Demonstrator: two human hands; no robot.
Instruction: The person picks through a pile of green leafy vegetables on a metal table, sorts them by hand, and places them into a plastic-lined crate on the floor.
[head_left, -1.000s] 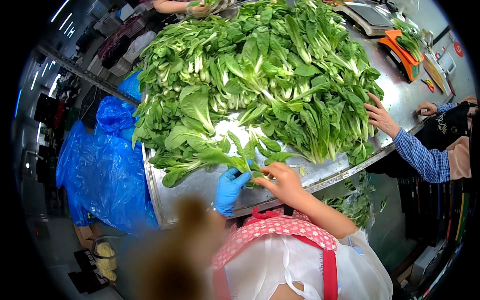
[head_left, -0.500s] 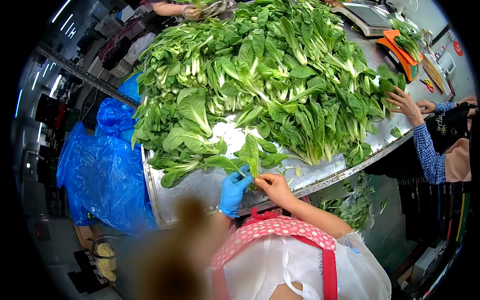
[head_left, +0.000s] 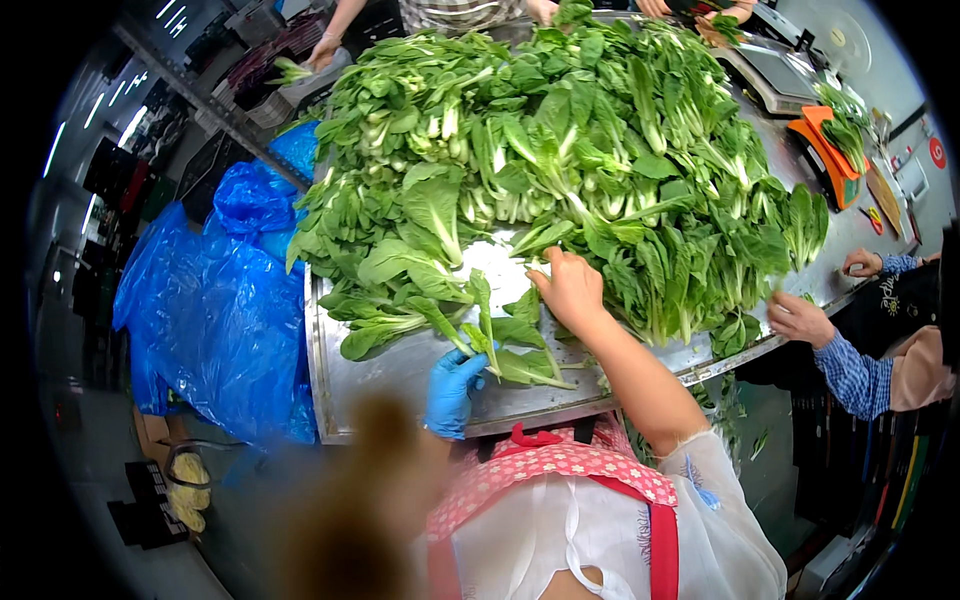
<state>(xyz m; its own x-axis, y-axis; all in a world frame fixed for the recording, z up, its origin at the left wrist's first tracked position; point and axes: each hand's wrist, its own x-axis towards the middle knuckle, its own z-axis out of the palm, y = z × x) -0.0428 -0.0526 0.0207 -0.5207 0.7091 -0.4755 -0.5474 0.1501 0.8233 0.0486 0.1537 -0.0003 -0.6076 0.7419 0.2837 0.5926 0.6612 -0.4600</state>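
Long-stemmed leafy greens (head_left: 560, 150) are heaped over the metal table (head_left: 395, 385). At the near edge, my left hand (head_left: 455, 392), in a blue glove, pinches a leafy green (head_left: 478, 345) by its pale stem, with the leaf pointing away from me. My bare right hand (head_left: 572, 290) reaches to the near side of the heap, its thumb and fingers bent close together beside some pale stems. What lies between those fingertips is too small to make out. A loose leafy green (head_left: 525, 365) lies on the metal between my two hands.
Blue plastic bags (head_left: 230, 310) hang at the table's left. Right of the heap stand an orange scale (head_left: 828, 155) with greens on it and a grey scale (head_left: 775, 78). A co-worker's hands (head_left: 800, 318) are at the right edge; other people's hands show at the far side.
My right hand has left the leaf at my left hand and moved forward to the heap. A leafy green now lies near my left hand. The co-worker at right has drawn their hand back.
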